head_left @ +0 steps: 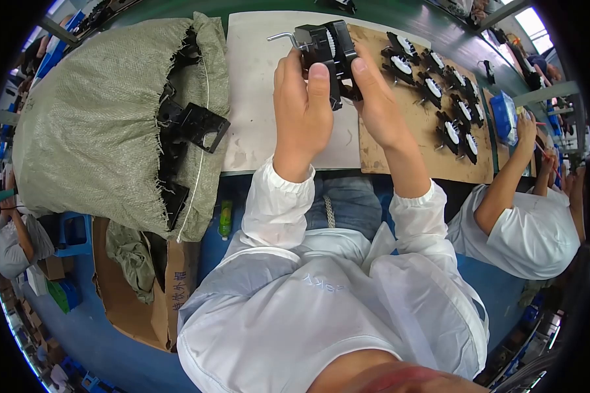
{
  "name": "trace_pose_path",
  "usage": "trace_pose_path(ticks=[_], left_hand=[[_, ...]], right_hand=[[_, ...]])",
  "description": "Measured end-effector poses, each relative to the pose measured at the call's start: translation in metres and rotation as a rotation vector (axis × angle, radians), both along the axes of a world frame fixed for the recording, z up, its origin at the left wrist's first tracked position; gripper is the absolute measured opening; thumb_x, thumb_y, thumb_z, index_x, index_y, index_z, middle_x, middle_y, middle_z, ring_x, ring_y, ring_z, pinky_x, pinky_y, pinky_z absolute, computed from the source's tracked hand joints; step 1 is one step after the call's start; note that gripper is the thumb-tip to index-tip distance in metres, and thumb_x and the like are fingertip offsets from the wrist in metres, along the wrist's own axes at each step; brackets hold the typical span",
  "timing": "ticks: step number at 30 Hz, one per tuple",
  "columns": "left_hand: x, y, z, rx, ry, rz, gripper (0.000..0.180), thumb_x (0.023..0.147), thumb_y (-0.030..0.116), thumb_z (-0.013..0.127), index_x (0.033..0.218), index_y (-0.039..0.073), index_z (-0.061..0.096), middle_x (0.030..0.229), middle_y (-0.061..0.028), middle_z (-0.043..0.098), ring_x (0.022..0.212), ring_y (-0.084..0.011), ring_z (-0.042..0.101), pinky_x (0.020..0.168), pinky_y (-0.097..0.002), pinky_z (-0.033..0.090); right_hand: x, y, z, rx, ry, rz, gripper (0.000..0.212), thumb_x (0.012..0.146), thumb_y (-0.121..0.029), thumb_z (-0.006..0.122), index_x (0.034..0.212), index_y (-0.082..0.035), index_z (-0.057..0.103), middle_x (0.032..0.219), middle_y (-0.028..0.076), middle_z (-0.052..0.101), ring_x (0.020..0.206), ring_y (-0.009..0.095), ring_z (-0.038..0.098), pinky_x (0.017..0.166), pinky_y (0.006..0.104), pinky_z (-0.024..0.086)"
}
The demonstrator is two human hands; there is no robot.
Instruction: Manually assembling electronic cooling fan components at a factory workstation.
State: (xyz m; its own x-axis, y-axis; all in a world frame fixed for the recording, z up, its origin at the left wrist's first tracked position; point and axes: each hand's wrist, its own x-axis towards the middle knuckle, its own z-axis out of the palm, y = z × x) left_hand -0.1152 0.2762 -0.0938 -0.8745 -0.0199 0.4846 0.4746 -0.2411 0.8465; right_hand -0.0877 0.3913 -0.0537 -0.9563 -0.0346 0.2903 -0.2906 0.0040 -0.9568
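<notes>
Above the white sheet point(255, 131), I hold a black plastic housing point(318, 44) between both hands. A white toothed wheel point(330, 44) shows in its middle, and a bent metal rod point(282, 36) sticks out at its left. My left hand point(301, 118) is closed round the left side, with the thumb on the near face. My right hand point(379, 101) grips the right side, its thumb against the edge. The fingers behind the housing are mostly hidden.
A green woven sack point(98, 118) at the left spills black plastic parts point(203, 124). On the brown board point(400, 157) at the right lie several black-and-white assemblies point(431, 88). A co-worker point(518, 226) sits at the right near a blue bin point(503, 118). An open cardboard box point(128, 314) stands below the sack.
</notes>
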Motion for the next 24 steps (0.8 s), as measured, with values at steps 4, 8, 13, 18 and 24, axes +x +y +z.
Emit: trace_pose_path(ticks=[4,8,13,18,24], left_hand=[[0.005,-0.003,0.013,-0.070,-0.002,0.028,0.049,0.101,0.035,0.051,0.123,-0.009,0.049,0.101,-0.0177,0.059,0.087,-0.0232,0.056,0.080,-0.0339,0.046],[0.012,-0.002,0.019,-0.058,-0.037,0.079,0.049,0.101,0.036,0.050,0.123,-0.009,0.049,0.101,-0.0177,0.059,0.087,-0.0231,0.056,0.079,-0.0336,0.046],[0.011,-0.003,0.014,-0.099,0.031,0.160,0.049,0.101,0.036,0.050,0.122,-0.009,0.049,0.099,-0.0167,0.060,0.083,-0.0222,0.056,0.076,-0.0328,0.046],[0.019,-0.006,0.020,-0.097,-0.042,0.093,0.050,0.101,0.038,0.049,0.120,-0.009,0.049,0.094,-0.0152,0.060,0.077,-0.0215,0.056,0.071,-0.0319,0.047],[0.018,-0.008,0.015,-0.158,-0.071,0.052,0.052,0.102,0.040,0.048,0.119,-0.009,0.048,0.089,-0.0143,0.060,0.073,-0.0215,0.056,0.069,-0.0323,0.048]], right_hand=[[0.001,-0.002,0.000,-0.029,0.012,-0.023,0.048,0.107,-0.032,0.032,0.144,-0.003,0.036,0.112,0.008,0.056,0.089,0.013,0.049,0.082,0.0272,0.044],[0.001,-0.008,-0.001,-0.044,0.042,-0.038,0.049,0.107,-0.033,0.032,0.145,-0.003,0.035,0.113,0.008,0.055,0.089,0.013,0.049,0.083,0.0273,0.043],[0.004,-0.012,0.003,-0.049,0.026,-0.042,0.049,0.107,-0.033,0.032,0.145,-0.003,0.035,0.114,0.008,0.055,0.089,0.013,0.049,0.083,0.0276,0.043],[0.009,-0.013,0.006,-0.008,0.070,-0.065,0.047,0.107,-0.031,0.032,0.144,-0.003,0.036,0.114,0.009,0.056,0.090,0.013,0.050,0.083,0.0275,0.043],[0.014,-0.009,0.013,0.122,0.032,-0.078,0.044,0.107,-0.027,0.033,0.142,-0.001,0.038,0.114,0.010,0.057,0.093,0.015,0.051,0.085,0.0286,0.044]])
